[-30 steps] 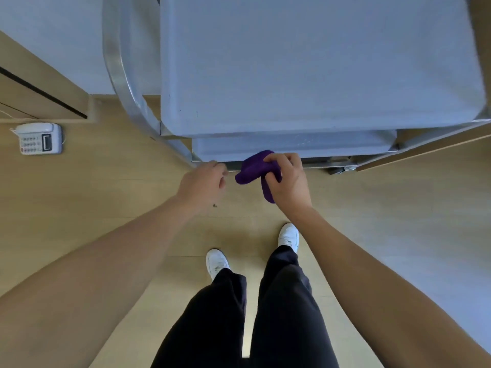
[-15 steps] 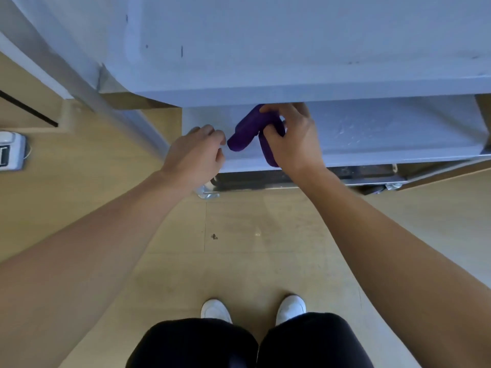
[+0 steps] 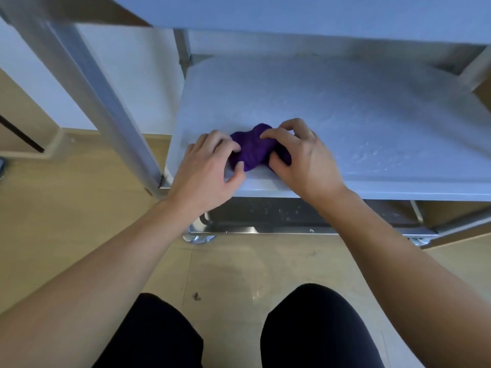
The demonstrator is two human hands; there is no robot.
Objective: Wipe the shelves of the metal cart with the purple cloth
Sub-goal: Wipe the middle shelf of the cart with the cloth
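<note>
- A bunched purple cloth (image 3: 252, 147) lies on the middle shelf (image 3: 372, 115) of the metal cart (image 3: 398, 191), near the shelf's front left corner, at the centre of the frame.
- The left hand (image 3: 210, 171) grips the cloth's left side, its fingers curled onto the fabric and its thumb touching the lower edge.
- The right hand (image 3: 300, 158) holds the cloth's right side, with bent fingers arched over the top of the bundle and the thumb tucked against it.
- Both forearms reach in from the lower corners of the frame, and the wrists cross the shelf's front lip.
- Small pale specks dot the shelf surface to the right of the hands.
- The top shelf (image 3: 318, 11) overhangs along the upper edge of the frame.
- The bottom shelf (image 3: 265, 211) shows as a dark strip just below the hands.
- A slanted metal post (image 3: 106, 102) runs from the upper left down to the shelf's left corner.
- A caster (image 3: 198, 238) sits on the wooden floor (image 3: 79, 221) beneath that corner.
- Knees in dark trousers (image 3: 313, 328) fill the bottom centre of the frame.
</note>
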